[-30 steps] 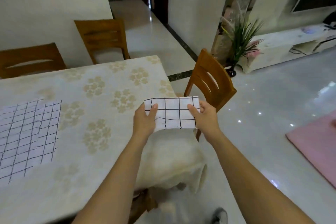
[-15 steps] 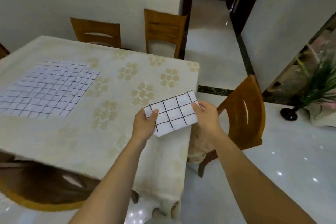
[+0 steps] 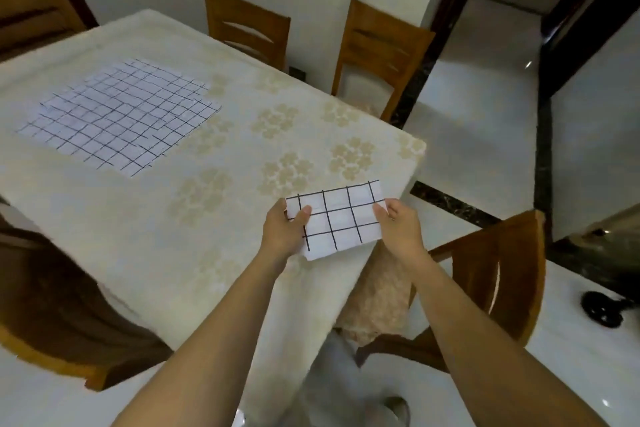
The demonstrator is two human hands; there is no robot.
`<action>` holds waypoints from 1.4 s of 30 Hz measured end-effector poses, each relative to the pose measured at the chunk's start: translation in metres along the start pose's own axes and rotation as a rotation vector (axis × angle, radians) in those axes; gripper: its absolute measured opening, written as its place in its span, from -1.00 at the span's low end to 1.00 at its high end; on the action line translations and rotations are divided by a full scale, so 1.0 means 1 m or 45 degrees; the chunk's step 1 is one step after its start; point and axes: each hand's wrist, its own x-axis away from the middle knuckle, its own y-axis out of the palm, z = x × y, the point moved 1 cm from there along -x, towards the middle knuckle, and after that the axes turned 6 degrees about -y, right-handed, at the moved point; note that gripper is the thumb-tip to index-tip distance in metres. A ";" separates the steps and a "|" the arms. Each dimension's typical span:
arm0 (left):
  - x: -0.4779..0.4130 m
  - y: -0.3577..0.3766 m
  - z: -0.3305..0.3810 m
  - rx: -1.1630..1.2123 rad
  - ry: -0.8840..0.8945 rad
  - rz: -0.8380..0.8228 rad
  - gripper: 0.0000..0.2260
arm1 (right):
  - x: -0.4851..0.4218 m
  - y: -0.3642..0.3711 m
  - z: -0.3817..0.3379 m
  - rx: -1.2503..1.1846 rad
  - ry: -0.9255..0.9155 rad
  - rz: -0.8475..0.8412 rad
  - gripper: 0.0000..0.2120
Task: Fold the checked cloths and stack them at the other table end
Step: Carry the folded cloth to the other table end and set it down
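Now you hold the folded checked cloth (image 3: pixel 341 218) just over the counter (image 3: pixel 145 225) edge.
Your left grip (image 3: pixel 284 229) and right grip (image 3: pixel 398 225) each pinch one end, likely to keep the folds flat for stacking; the unfolded checked cloth (image 3: pixel 121 114) lies well apart.

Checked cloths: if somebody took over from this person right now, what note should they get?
Left hand and right hand each pinch a side of the folded cloth, held over the table edge near a corner.
A spread cloth lies flat toward the opposite end; maybe more than one layer.
Done: one cloth folded.
Left: set it down, fold the spread cloth, stack them. No stack in view.
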 end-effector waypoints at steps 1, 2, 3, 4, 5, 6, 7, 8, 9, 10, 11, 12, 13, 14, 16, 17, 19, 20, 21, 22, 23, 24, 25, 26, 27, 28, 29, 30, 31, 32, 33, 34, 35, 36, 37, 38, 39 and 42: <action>-0.002 0.004 -0.003 0.015 -0.021 0.047 -0.86 | -0.010 0.000 0.000 0.009 0.004 -0.038 -0.65; -0.005 0.009 -0.005 0.030 -0.033 0.092 -0.85 | -0.020 0.000 0.000 0.011 0.014 -0.075 -0.70; -0.006 0.015 -0.007 0.044 -0.041 0.136 -0.84 | -0.032 -0.001 0.004 0.009 0.020 -0.108 -0.74; -0.007 0.024 -0.010 0.047 -0.056 0.187 -0.83 | -0.044 -0.002 0.011 -0.013 0.015 -0.159 -0.75; -0.006 0.034 -0.013 0.047 -0.078 0.246 -0.82 | -0.057 -0.004 0.018 -0.027 0.001 -0.236 -0.75; -0.001 0.046 -0.016 0.054 -0.110 0.302 -0.81 | -0.067 -0.007 0.025 -0.028 -0.005 -0.313 -0.76; 0.004 0.058 -0.021 0.077 -0.141 0.345 -0.79 | -0.073 -0.013 0.029 -0.027 -0.006 -0.364 -0.77; 0.008 0.073 -0.024 0.103 -0.157 0.379 -0.77 | -0.081 -0.018 0.035 -0.022 -0.018 -0.394 -0.76; 0.012 0.086 -0.028 0.121 -0.174 0.409 -0.74 | -0.088 -0.022 0.043 -0.011 -0.024 -0.423 -0.72; 0.015 0.099 -0.032 0.142 -0.195 0.439 -0.71 | -0.093 -0.027 0.051 -0.002 -0.025 -0.443 -0.70; 0.017 0.109 -0.037 0.164 -0.223 0.467 -0.68 | -0.097 -0.031 0.058 0.005 -0.025 -0.462 -0.70; 0.020 0.119 -0.040 0.189 -0.253 0.493 -0.64 | -0.099 -0.034 0.066 0.007 -0.041 -0.496 -0.74; 0.022 0.126 -0.044 0.207 -0.287 0.519 -0.59 | -0.100 -0.037 0.071 0.013 -0.048 -0.526 -0.79; 0.025 0.131 -0.044 0.211 -0.315 0.534 -0.52 | -0.101 -0.040 0.072 0.013 -0.040 -0.540 -0.83; 0.025 0.139 -0.047 0.218 -0.331 0.539 -0.39 | -0.104 -0.044 0.067 0.018 -0.046 -0.563 -0.86; 0.022 0.142 -0.050 0.229 -0.325 0.549 -0.35 | -0.107 -0.045 0.064 0.030 -0.051 -0.568 -0.85; 0.014 0.147 -0.057 0.221 -0.275 0.568 -0.32 | -0.122 -0.044 0.064 0.049 -0.064 -0.545 -0.75; 0.009 0.150 -0.059 0.202 -0.233 0.572 -0.34 | -0.130 -0.043 0.066 0.052 -0.075 -0.529 -0.72; 0.005 0.152 -0.060 0.186 -0.198 0.585 -0.37 | -0.137 -0.041 0.067 0.059 -0.097 -0.523 -0.71; 0.001 0.154 -0.061 0.181 -0.176 0.604 -0.41 | -0.143 -0.039 0.068 0.081 -0.108 -0.538 -0.72; -0.003 0.158 -0.063 0.174 -0.169 0.628 -0.46 | -0.149 -0.037 0.071 0.112 -0.124 -0.565 -0.72; -0.006 0.161 -0.062 0.163 -0.156 0.664 -0.53 | -0.156 -0.034 0.077 0.135 -0.155 -0.586 -0.72; -0.011 0.165 -0.064 0.129 -0.152 0.698 -0.60 | -0.165 -0.030 0.083 0.150 -0.193 -0.605 -0.70; -0.016 0.170 -0.067 0.093 -0.159 0.718 -0.67 | -0.175 -0.027 0.091 0.155 -0.206 -0.617 -0.66; -0.020 0.173 -0.069 0.072 -0.181 0.743 -0.73 | -0.184 -0.022 0.098 0.145 -0.191 -0.627 -0.61; -0.025 0.176 -0.073 0.062 -0.207 0.773 -0.77 | -0.191 -0.018 0.103 0.145 -0.187 -0.633 -0.57; -0.029 0.179 -0.076 0.059 -0.223 0.795 -0.78 | -0.197 -0.014 0.107 0.158 -0.206 -0.644 -0.54; -0.033 0.181 -0.078 0.069 -0.247 0.809 -0.78 | -0.201 -0.012 0.109 0.190 -0.250 -0.674 -0.53; -0.036 0.183 -0.080 0.091 -0.273 0.823 -0.77 | -0.205 -0.009 0.110 0.202 -0.291 -0.708 -0.55; -0.040 0.184 -0.082 0.115 -0.293 0.839 -0.74 | -0.208 -0.007 0.109 0.192 -0.309 -0.740 -0.59; -0.042 0.186 -0.084 0.131 -0.309 0.854 -0.71 | -0.210 -0.005 0.109 0.198 -0.325 -0.762 -0.64; -0.045 0.187 -0.086 0.141 -0.321 0.868 -0.69 | -0.214 -0.002 0.111 0.219 -0.335 -0.776 -0.68; -0.047 0.189 -0.088 0.137 -0.329 0.878 -0.66 | -0.218 0.001 0.112 0.246 -0.348 -0.788 -0.71; -0.049 0.190 -0.090 0.125 -0.332 0.884 -0.64 | -0.222 0.004 0.113 0.269 -0.362 -0.803 -0.72; -0.050 0.190 -0.091 0.105 -0.339 0.886 -0.62 | -0.225 0.007 0.113 0.295 -0.380 -0.820 -0.73; -0.051 0.190 -0.093 0.076 -0.347 0.890 -0.60 | -0.228 0.009 0.114 0.332 -0.408 -0.829 -0.72; -0.052 0.190 -0.094 0.037 -0.351 0.898 -0.59 | -0.229 0.010 0.114 0.370 -0.447 -0.837 -0.71; -0.056 0.191 -0.093 -0.135 -0.323 0.918 -0.57 | -0.232 0.011 0.119 0.423 -0.582 -0.839 -0.70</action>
